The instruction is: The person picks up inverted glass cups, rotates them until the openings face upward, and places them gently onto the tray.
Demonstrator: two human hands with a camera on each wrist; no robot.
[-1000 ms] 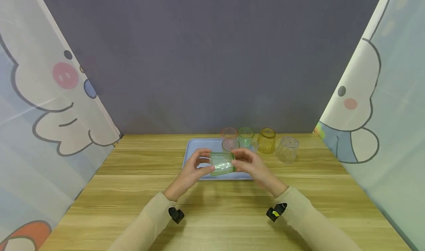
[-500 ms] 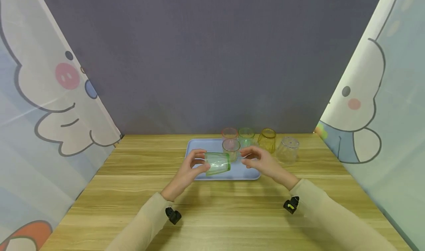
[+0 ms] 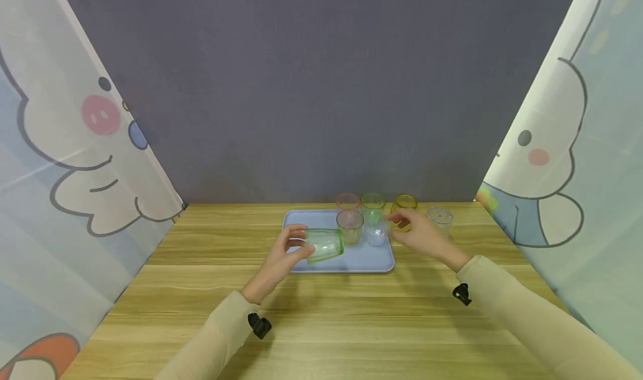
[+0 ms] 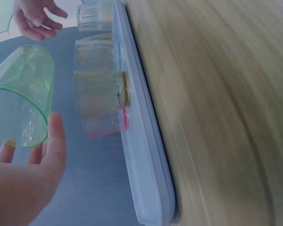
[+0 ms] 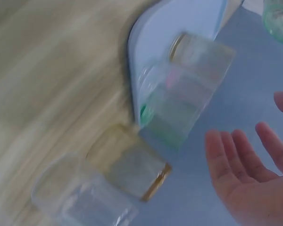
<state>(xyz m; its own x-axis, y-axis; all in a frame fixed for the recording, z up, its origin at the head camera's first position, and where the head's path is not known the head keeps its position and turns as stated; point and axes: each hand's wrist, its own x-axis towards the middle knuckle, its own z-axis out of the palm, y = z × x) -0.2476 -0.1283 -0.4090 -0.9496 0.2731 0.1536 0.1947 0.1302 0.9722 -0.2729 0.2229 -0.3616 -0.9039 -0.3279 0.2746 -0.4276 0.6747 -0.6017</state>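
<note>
My left hand (image 3: 276,263) holds a pale green glass (image 3: 324,245) lying sideways in the air above the front of the blue tray (image 3: 346,264). Fingers and thumb grip it at its open rim, as the left wrist view shows; the thick green base points right. My right hand (image 3: 422,236) is off to the right with loosely bent fingers and nothing in them. It hovers in front of the yellow glass (image 3: 404,202), partly covering it. Beyond that hand stands a clear glass (image 3: 440,217), also partly hidden. In the right wrist view, the yellow glass (image 5: 127,162) stands base up.
Several glasses stand together on the tray's right half: a pink one (image 3: 348,201), a green one (image 3: 373,202), an amber-rimmed one (image 3: 350,226) and a clear one (image 3: 375,236). A wooden table (image 3: 321,324) lies beneath, with a grey backdrop (image 3: 321,101) behind.
My right hand has let go of the green glass and moved right, towards the yellow glass. My left hand keeps hold of the green glass and has shifted slightly left.
</note>
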